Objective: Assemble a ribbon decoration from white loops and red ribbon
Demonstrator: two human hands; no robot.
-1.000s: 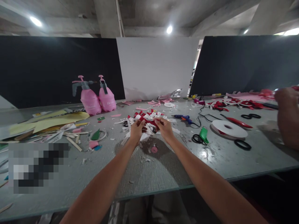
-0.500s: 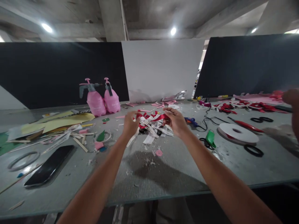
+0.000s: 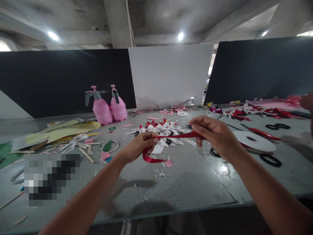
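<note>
A red ribbon (image 3: 177, 135) runs stretched between my two hands above the table. My left hand (image 3: 143, 145) pinches it, and a loose end curls down below the fingers toward a small pink disc (image 3: 168, 163). At the other side my right hand (image 3: 211, 132) grips the ribbon, fingers closed round it. A small dark tip shows by the right fingertips; I cannot make out what it is. Behind the ribbon lies a heap of white and red ribbon bows (image 3: 168, 127), partly hidden by my hands.
Two pink spray bottles (image 3: 102, 111) stand at the back left, by yellow paper (image 3: 66, 130) and wooden sticks. On the right lie a white ribbon spool (image 3: 254, 141), black rings (image 3: 270, 160), a red pen-like tool (image 3: 262, 133) and red bows (image 3: 237, 113). Another person's hand (image 3: 306, 101) shows at the right edge.
My hands have moved apart and nearer to me, drawing the red ribbon out straight. My right hand has gone right, now covering the glue gun and green lighter area.
</note>
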